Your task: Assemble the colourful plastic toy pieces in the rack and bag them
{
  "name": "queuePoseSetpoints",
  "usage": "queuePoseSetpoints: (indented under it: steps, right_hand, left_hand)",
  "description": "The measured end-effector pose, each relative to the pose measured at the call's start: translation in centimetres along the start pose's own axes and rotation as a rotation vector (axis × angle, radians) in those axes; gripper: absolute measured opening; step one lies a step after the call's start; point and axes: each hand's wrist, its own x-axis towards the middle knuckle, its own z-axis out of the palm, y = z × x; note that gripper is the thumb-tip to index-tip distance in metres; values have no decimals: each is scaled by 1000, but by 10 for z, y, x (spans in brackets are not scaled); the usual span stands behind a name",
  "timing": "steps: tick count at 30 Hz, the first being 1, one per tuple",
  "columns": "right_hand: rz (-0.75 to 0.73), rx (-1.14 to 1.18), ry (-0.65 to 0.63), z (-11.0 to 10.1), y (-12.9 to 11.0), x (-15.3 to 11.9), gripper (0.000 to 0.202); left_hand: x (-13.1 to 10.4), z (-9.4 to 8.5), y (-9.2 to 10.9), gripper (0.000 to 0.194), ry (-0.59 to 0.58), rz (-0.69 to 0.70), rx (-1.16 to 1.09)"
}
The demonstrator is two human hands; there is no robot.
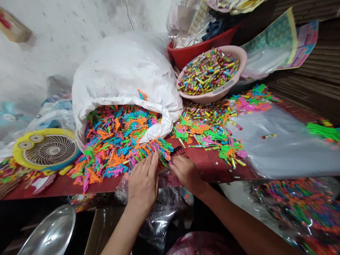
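My left hand [143,179] lies at the front edge of the pile of small colored plastic pieces [114,138], its fingers close together against a row of them; what it grips, if anything, is hidden. My right hand [186,173] is just to the right, fingers bent inward near a black grid-like piece [179,151] and a small pink-orange piece [168,158]. Its fingertips are partly hidden, so its hold is unclear. The pile spills out of a large white sack [127,67] onto the red table [209,164].
A pink basin [241,58] of small striped sticks stands behind, beside a red basin [183,55]. Clear plastic bags [287,141] lie at the right. A yellow fan [45,150] is at the left. A metal bowl [50,233] and bagged pieces [305,209] are below table level.
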Motion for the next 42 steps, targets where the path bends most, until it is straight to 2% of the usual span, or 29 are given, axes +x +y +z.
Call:
queuePoseSetpoints:
  steps: [3,6,9,11,13,16,23,29,32,36,42]
  right_hand:
    - [53,74,24,-1,0,0,27]
    - [127,193,17,-6,1,1,15]
    - [66,262,-74,-13,5,4,9]
    - [21,296,-150,-16,7,6,14]
    - [40,330,-183,-18,8,8,20]
    - [68,366,-164,-17,9,8,24]
    - [98,436,-89,-16,9,3,11]
    - [201,547,-26,-20,12,0,6]
    - [263,583,-74,-24,11,-1,4]
    - [194,462,-230,-28,5,0,3]
    - [51,208,-311,-27,9,4,16]
  left_hand:
    - [-1,2,1,69,12,-14,-5]
    - [-1,3,5,63,13,-40,-20]
    - [0,3,8,55,26,-46,-19]
    - [1,3,9,53,43,-50,-20]
    - [2,5,9,53,63,-53,-16]
    - [1,8,6,57,61,-53,6]
    - [-1,10,4,64,75,-31,30]
    - [2,8,4,53,74,-5,-17]
    - [6,4,-3,46,40,52,-78]
    - [11,-1,-8,37,44,100,-188]
    - [17,7,10,32,174,-78,-186]
